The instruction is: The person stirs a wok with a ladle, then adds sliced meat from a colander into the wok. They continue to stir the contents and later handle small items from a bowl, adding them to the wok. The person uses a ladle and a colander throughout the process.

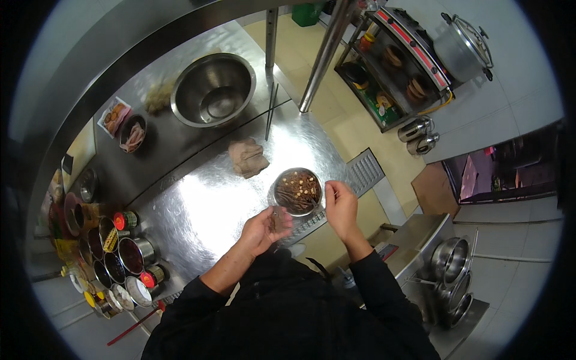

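A round metal bowl (276, 203) stands near the table's edge before me. Inside lie dark brown strips (292, 198) with pale, chunky pieces (300, 182) scattered over them. To the bowl's lower left, my left hand (258, 231) is turned palm up, its fingers curled around a small see-through object (278, 218), perhaps a plastic or glass piece. My right hand (342, 209) hovers just right of the bowl with thumb and fingers pinched together. Whether anything small sits in that pinch is unclear. A crumpled beige cloth or paper (247, 157) lies beyond the bowl.
Chopsticks (272, 111) lie near a large steel basin (213, 90). Farther left are a packet of food (114, 117) and a bowl of pale strips (133, 137). Several seasoning pots (130, 256) crowd the left end. Metal posts (326, 58) rise at the table's far edge.
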`<state>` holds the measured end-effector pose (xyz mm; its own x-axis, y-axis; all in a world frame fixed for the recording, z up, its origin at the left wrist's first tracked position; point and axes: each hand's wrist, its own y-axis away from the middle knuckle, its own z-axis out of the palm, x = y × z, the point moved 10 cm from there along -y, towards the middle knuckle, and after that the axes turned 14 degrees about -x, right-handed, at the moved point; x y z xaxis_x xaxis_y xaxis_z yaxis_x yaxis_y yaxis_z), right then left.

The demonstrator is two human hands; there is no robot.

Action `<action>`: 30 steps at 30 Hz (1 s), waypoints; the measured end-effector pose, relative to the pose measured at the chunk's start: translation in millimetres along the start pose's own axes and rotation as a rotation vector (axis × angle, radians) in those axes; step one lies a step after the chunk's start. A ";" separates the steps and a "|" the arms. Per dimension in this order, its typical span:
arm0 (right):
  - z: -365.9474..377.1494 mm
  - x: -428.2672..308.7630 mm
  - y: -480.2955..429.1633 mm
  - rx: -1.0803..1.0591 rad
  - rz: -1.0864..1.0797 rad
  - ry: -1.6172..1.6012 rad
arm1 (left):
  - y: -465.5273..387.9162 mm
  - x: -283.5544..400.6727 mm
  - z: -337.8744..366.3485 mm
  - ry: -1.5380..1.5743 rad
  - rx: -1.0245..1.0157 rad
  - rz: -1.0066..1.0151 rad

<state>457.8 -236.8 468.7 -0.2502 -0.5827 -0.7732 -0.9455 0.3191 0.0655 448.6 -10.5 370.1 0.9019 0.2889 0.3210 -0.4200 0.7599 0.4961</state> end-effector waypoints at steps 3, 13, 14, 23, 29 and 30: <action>-2.2 24.6 -4.7 -0.010 0.052 0.114 | 2.2 2.0 -11.4 -0.041 0.024 0.009; 43.6 -1.9 -24.1 -0.224 -0.100 0.461 | 4.1 -0.4 -33.2 -0.143 0.048 0.039; 48.7 -3.0 -27.8 -0.242 -0.103 0.486 | 3.9 -1.0 -31.5 -0.138 0.052 0.043; 46.4 -17.9 -34.8 -0.206 -0.112 0.398 | 4.7 5.4 -9.1 0.079 0.025 0.130; 51.9 -81.5 27.1 -0.394 -0.331 0.154 | -4.0 4.3 4.8 0.188 -0.036 0.139; 56.0 -88.8 35.1 -0.442 -0.376 0.149 | -6.7 3.2 6.0 0.220 -0.045 0.143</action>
<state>458.5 -132.0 504.4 0.1218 -0.7042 -0.6995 -0.9639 -0.2520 0.0858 453.6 -18.2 372.6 0.8359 0.5112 0.1997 -0.5443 0.7257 0.4207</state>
